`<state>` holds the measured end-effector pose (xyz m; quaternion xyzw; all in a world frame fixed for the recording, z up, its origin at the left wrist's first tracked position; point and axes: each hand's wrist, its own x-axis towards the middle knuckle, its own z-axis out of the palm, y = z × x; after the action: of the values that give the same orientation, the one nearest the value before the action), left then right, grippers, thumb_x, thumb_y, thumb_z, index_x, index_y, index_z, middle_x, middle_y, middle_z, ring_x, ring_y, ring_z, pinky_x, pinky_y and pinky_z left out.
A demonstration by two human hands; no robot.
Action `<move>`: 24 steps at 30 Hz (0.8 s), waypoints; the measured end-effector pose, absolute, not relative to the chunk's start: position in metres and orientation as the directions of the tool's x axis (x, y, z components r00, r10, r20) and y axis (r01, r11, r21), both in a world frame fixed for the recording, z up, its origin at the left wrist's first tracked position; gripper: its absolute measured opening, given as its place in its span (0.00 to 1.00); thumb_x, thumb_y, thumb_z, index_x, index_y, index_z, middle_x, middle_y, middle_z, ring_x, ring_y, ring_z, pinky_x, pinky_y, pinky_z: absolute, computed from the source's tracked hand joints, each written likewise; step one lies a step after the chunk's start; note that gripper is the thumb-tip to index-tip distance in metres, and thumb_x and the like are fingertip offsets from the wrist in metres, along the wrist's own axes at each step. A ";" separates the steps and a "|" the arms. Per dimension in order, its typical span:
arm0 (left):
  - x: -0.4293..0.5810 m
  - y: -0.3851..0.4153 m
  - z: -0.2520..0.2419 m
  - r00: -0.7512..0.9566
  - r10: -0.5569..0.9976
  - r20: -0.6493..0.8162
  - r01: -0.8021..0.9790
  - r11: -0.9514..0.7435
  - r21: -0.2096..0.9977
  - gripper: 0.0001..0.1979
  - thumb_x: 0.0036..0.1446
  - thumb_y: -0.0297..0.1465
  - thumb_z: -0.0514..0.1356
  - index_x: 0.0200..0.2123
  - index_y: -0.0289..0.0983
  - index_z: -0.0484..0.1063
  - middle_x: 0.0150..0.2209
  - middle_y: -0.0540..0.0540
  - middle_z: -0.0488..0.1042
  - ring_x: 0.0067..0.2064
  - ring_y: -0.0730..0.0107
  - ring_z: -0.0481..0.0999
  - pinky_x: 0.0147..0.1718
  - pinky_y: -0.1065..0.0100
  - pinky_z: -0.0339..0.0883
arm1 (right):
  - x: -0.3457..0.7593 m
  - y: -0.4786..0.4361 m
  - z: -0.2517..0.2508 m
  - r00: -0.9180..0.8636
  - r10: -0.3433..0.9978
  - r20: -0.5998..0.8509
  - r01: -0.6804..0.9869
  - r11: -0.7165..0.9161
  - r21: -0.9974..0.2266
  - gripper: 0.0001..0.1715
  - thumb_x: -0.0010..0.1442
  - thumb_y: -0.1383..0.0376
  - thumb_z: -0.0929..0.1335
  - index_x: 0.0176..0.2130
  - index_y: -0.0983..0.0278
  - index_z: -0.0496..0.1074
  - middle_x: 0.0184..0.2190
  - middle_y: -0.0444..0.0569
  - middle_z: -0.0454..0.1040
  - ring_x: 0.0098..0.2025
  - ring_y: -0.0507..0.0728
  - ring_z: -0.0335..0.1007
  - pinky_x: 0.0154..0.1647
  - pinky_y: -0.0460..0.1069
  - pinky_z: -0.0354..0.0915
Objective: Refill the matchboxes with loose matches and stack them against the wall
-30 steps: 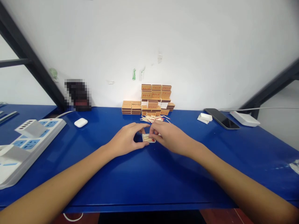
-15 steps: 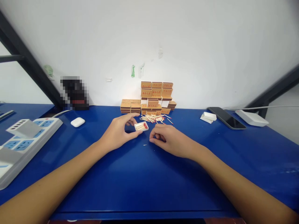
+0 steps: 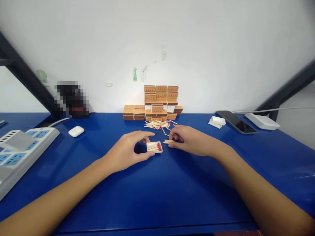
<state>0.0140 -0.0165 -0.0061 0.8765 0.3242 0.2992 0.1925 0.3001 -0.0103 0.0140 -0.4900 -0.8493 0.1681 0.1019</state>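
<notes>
My left hand (image 3: 128,150) grips a small white matchbox tray (image 3: 151,143) on the blue table, thumb along its near side and fingers at the far side. Inside the tray lie several wooden matches (image 3: 154,148), their red heads pointing right. Just right of the tray, my right hand (image 3: 190,140) pinches several loose matches (image 3: 166,141); their plain ends stick out toward the tray and the rest is hidden by the fingers. Beyond both hands is a loose pile of red-headed matches (image 3: 157,125), with a few strays on its right side.
Stacked matchboxes (image 3: 161,97) stand against the wall behind the pile, with a lower stack (image 3: 134,113) to their left. A power strip (image 3: 31,154) and a white earbud case (image 3: 76,131) are on the left. Rightward are an open white tray (image 3: 217,122), a phone (image 3: 236,122) and a white box (image 3: 262,121).
The tray in my left hand has come nearer and slightly right. My right hand has moved right and now holds matches between its fingers. Some stray matches by the pile have shifted.
</notes>
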 end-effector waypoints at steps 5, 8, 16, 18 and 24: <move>0.015 -0.018 -0.007 0.631 0.683 0.367 0.454 -0.710 0.539 0.28 0.60 0.37 0.71 0.62 0.44 0.71 0.46 0.48 0.81 0.48 0.62 0.81 0.53 0.57 0.75 | 0.304 -0.010 0.011 -0.483 0.874 -0.048 0.815 0.429 -0.390 0.12 0.70 0.57 0.67 0.37 0.62 0.72 0.36 0.49 0.75 0.36 0.56 0.67 0.36 0.50 0.61; 0.016 -0.019 -0.008 0.640 0.682 0.354 0.458 -0.709 0.536 0.28 0.60 0.37 0.71 0.62 0.43 0.71 0.45 0.48 0.81 0.48 0.61 0.81 0.52 0.56 0.75 | 0.303 -0.013 0.013 -0.492 0.869 -0.056 0.816 0.438 -0.376 0.15 0.71 0.56 0.66 0.35 0.61 0.70 0.35 0.49 0.75 0.35 0.56 0.67 0.35 0.51 0.61; 0.018 -0.022 -0.010 0.656 0.673 0.341 0.449 -0.711 0.541 0.28 0.60 0.39 0.70 0.62 0.45 0.71 0.46 0.47 0.81 0.49 0.60 0.81 0.52 0.56 0.75 | 0.300 -0.018 0.017 -0.522 0.853 -0.017 0.799 0.482 -0.359 0.20 0.73 0.52 0.63 0.34 0.61 0.69 0.36 0.50 0.75 0.35 0.56 0.67 0.36 0.52 0.63; 0.018 -0.023 -0.010 0.658 0.679 0.326 0.454 -0.703 0.548 0.29 0.60 0.39 0.70 0.63 0.45 0.70 0.47 0.48 0.80 0.49 0.61 0.80 0.53 0.56 0.74 | 0.297 -0.022 0.020 -0.519 0.855 -0.007 0.793 0.479 -0.376 0.19 0.74 0.53 0.63 0.35 0.61 0.69 0.37 0.49 0.75 0.36 0.56 0.68 0.37 0.52 0.63; 0.020 -0.024 -0.010 0.662 0.680 0.317 0.456 -0.700 0.549 0.30 0.60 0.39 0.70 0.64 0.44 0.68 0.47 0.47 0.80 0.48 0.60 0.80 0.51 0.56 0.74 | 0.272 -0.042 0.030 -0.559 0.829 0.019 0.754 0.517 -0.405 0.13 0.74 0.57 0.64 0.40 0.61 0.71 0.41 0.49 0.75 0.36 0.55 0.69 0.35 0.50 0.62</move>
<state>0.0203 -0.0240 -0.0096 0.8854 0.3208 0.2575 0.2166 0.2724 -0.0421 0.0303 -0.4577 -0.8646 0.1785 0.1057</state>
